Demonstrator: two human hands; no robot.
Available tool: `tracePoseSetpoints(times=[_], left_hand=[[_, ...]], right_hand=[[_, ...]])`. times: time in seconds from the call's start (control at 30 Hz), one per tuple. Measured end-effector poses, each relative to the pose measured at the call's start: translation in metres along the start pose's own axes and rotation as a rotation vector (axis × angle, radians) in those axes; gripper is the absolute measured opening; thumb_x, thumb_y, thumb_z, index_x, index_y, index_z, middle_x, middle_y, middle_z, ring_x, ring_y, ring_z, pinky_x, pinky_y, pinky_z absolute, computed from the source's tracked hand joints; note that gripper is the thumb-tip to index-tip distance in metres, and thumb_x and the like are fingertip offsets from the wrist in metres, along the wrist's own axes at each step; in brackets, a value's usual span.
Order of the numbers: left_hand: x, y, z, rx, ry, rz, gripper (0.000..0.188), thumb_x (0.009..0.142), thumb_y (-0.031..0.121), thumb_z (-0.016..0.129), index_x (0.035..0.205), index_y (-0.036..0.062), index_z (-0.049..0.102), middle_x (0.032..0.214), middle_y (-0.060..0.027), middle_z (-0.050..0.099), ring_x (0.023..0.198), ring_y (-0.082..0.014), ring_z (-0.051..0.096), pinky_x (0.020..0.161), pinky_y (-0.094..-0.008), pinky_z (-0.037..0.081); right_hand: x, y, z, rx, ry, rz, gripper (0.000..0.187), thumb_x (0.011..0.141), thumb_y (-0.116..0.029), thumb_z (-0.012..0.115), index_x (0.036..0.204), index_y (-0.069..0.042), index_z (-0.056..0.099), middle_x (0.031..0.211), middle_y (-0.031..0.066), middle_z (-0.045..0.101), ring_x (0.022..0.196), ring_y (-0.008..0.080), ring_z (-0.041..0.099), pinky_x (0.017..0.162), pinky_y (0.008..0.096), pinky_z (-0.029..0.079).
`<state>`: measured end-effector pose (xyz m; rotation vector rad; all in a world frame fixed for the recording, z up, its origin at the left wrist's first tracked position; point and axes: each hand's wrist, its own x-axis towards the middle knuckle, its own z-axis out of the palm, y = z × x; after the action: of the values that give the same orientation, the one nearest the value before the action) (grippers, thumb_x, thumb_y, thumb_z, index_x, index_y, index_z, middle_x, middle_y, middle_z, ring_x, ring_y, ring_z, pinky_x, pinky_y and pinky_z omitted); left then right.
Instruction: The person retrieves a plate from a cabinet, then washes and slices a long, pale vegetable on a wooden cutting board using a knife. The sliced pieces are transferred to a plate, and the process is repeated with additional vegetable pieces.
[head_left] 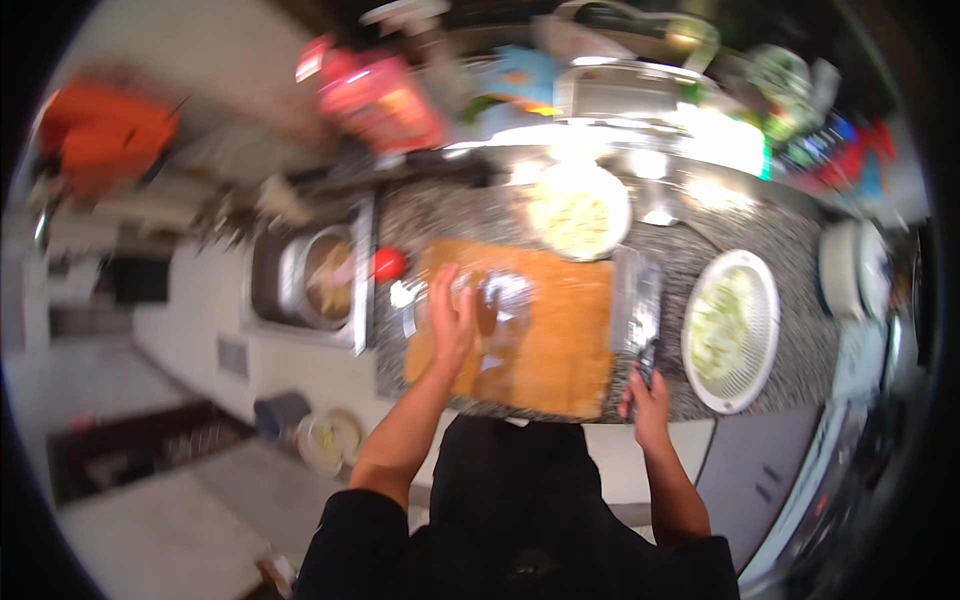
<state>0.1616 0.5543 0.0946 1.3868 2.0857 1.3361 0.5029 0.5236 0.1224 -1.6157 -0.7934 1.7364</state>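
My right hand (pixel 648 402) is wrapped round the dark handle of a cleaver (pixel 636 300). Its broad, shiny blade lies along the right edge of a wooden cutting board (pixel 570 340), pointing away from me. Over the left part of the board is my left hand (pixel 452 318), its fingers stretched out and holding nothing I can see. Right beside those fingers the board carries a glossy, see-through patch; blur hides whether it is water or clear film. A red, round thing like a tomato (pixel 389 264) sits just past the board's far left corner.
Beyond the board stands a white bowl (pixel 620 205) of pale cut pieces. Shredded green vegetable fills a white colander (pixel 768 345) on the right. To the left, a sink (pixel 262 270) holds a metal pot (pixel 296 285) with food. A white pot (pixel 842 268) stands far right.
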Motion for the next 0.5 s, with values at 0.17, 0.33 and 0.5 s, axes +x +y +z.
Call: tracePoseSetpoints(times=[0.17, 0.33, 0.5], left_hand=[[-0.045, -0.114, -0.131, 0.148, 0.337, -0.321, 0.030, 0.092, 0.015, 0.060, 0.117, -0.0014, 0.059, 0.111, -0.0150, 0.061, 0.100, -0.0261, 0.060, 0.085, -0.0378, 0.048], [0.001, -0.257, -0.229, 0.521, 0.076, -0.416, 0.023, 0.091, 0.020, 0.057, 0.100, 0.0020, 0.067, 0.102, -0.0225, 0.065, 0.095, -0.0403, 0.062, 0.084, -0.0471, 0.049], [0.069, -0.408, -0.229, 0.651, -0.686, -0.427, 0.035, 0.090, 0.029, 0.048, 0.099, 0.0020, 0.069, 0.108, -0.0243, 0.065, 0.100, -0.0371, 0.064, 0.090, -0.0465, 0.048]], right_hand=[[-0.014, 0.046, 0.045, 0.031, -0.083, 0.067, 0.024, 0.096, -0.021, 0.058, 0.113, -0.005, 0.053, 0.066, 0.0020, 0.053, 0.050, 0.0111, 0.051, 0.043, 0.0251, 0.042], [-0.010, 0.075, 0.091, -0.048, 0.025, 0.064, 0.020, 0.096, -0.025, 0.060, 0.103, -0.008, 0.053, 0.067, 0.0028, 0.055, 0.050, 0.0118, 0.053, 0.045, 0.0255, 0.046], [-0.013, 0.101, 0.130, -0.181, 0.224, 0.058, 0.020, 0.096, -0.026, 0.061, 0.088, -0.011, 0.051, 0.062, 0.0015, 0.052, 0.049, 0.0116, 0.052, 0.044, 0.0262, 0.044]])
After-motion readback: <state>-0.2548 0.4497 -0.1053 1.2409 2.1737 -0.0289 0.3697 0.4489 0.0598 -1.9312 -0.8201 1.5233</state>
